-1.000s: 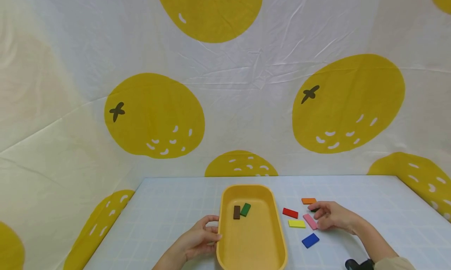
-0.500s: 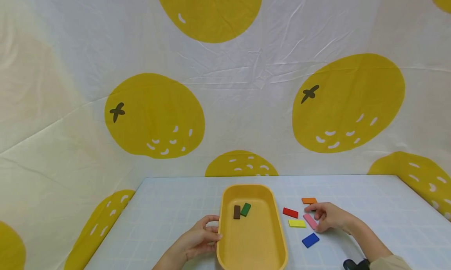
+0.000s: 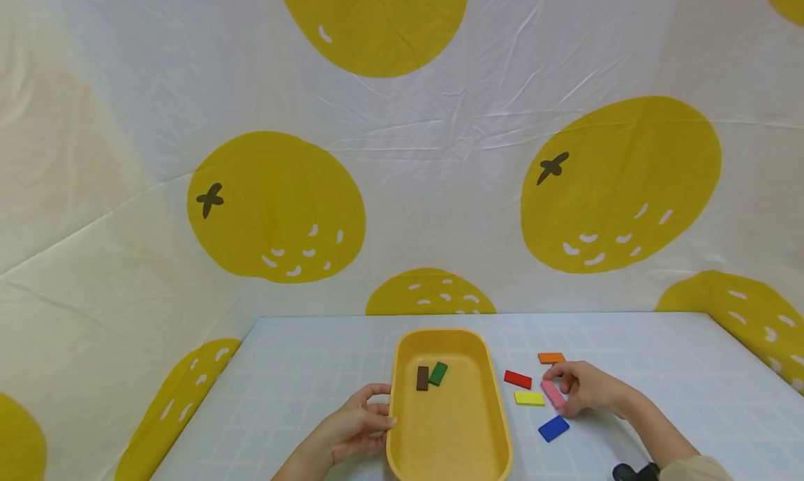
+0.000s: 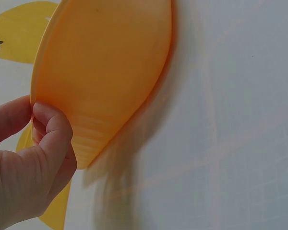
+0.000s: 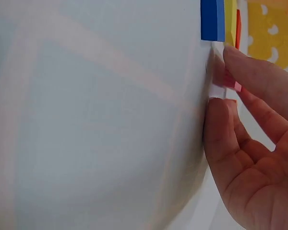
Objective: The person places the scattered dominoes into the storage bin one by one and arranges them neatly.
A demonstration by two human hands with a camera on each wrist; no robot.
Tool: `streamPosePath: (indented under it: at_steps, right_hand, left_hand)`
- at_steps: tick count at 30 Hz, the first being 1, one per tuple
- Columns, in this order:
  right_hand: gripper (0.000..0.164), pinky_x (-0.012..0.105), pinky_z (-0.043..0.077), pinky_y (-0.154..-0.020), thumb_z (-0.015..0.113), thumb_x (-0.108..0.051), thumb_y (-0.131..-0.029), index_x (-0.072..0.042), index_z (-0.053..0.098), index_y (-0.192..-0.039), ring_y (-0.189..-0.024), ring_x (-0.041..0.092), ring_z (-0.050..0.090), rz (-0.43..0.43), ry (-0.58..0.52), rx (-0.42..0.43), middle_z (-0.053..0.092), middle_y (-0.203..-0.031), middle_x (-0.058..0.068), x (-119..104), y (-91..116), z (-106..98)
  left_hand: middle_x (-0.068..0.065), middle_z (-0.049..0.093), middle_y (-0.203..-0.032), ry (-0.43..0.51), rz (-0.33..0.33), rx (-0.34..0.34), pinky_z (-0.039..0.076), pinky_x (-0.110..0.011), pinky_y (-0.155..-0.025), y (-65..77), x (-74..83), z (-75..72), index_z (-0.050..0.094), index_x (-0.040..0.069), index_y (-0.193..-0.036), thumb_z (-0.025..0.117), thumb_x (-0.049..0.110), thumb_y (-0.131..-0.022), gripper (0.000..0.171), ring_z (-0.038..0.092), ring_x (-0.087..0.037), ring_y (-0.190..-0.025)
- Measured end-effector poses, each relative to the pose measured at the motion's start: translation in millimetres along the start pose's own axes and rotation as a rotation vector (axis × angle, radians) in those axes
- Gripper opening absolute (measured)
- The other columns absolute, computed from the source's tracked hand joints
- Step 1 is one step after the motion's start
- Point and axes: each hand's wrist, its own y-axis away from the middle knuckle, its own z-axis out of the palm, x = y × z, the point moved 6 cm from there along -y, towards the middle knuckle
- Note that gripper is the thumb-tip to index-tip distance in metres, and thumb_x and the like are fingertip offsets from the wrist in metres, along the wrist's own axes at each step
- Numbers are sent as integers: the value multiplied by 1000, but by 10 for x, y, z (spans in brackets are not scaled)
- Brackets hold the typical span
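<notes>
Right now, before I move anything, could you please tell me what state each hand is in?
Left hand: closed, holding the yellow tray by its left edge.
Right hand: at the pink block; whether it grips it cannot be told.

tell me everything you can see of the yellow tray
The tray is a yellow, plastic-looking oblong with rounded corners, raised walls and a smooth rim. It sits open side up on the table, its length running away from the person; the head view cuts off its near end. The left hand grips its left rim. A brown block and a green block lie inside, towards the far end.
</notes>
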Motion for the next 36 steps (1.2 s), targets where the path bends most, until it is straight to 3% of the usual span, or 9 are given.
streamPosePath:
  at_steps: [8, 13, 19, 29, 36]
  right_hand:
    - [53, 33, 51, -71, 77, -3, -68, -5, 56, -116, -78, 21, 51, 21, -43, -12, 55, -84, 9, -48, 47, -79]
    - [57, 33, 52, -72, 71, 0, -70, -1, 52, -123, -77, 21, 53, -8, -107, -25, 56, -86, 9, -89, 41, -102]
    - [62, 32, 52, -73, 73, -1, -70, 0, 49, -127, -78, 22, 52, -27, -150, -29, 54, -87, 10, -190, 43, -120]
    - [57, 34, 52, -74, 72, -2, -69, -4, 51, -123, -80, 23, 52, -30, -168, -28, 53, -90, 11, -332, 9, -101]
    - [60, 34, 53, -73, 77, -7, -69, -4, 50, -123, -79, 23, 54, -87, -175, -55, 53, -90, 11, -460, -21, -86]
  left_hand:
    - [-12, 58, -101, 0, 1, -6, 48, -27, -67, 5, 10, 9, 33, 3, -128, 55, -11, -85, 50, 57, -18, -82]
    - [-12, 58, -100, -9, 7, -9, 48, -27, -66, 9, 15, 12, 33, 2, -128, 55, -11, -85, 50, 57, -18, -81]
    - [-12, 58, -100, -8, 0, 0, 48, -27, -66, 13, 21, 15, 33, 2, -129, 55, -11, -85, 51, 57, -18, -81]
    - [-13, 58, -102, -19, -15, 12, 49, -28, -67, 16, 14, 19, 33, 2, -129, 55, -11, -85, 51, 57, -19, -81]
    - [-13, 57, -101, -26, -20, 16, 48, -28, -67, 13, 14, 14, 33, 3, -129, 56, -10, -85, 51, 56, -19, -81]
